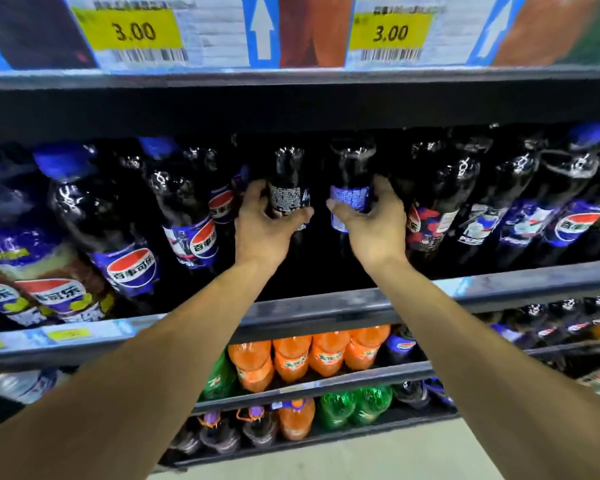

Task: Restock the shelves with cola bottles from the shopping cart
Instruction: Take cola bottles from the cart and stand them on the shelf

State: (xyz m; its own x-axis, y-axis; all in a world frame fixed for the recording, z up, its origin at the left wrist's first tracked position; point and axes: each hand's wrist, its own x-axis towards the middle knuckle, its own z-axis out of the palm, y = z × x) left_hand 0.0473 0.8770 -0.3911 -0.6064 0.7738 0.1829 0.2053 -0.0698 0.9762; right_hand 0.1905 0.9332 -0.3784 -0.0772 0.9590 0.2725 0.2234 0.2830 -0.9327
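- Cola bottles, two of them, dark plastic with paper labels, stand in the gap at the middle of the upper bottle shelf, one in each hand.
- Left-hand cola bottle, dark with a black printed label, is upright and sits deep in the gap, its label's back panel turned outward.
- Right-hand cola bottle, dark with a blue label, stands just beside the first, a narrow dark space between them.
- Left hand is wrapped around the lower body of its bottle, thumb across the front under the label, fingers curled behind.
- Right hand is closed on the blue label band, thumb pointing left across the front, fingers round the far side.
- Grey metal shelf carries the bottles; both forearms cross over its front edge near the middle.
- Rows of dark cola bottles with blue caps and red-white-blue round logos fill the shelf toward its left end, and more of them fill it toward the right end.
- Yellow price tags reading 3.00 hang on the front strip of the shelf above.
- Orange soda bottles and green soda bottles stand on the lower shelves.
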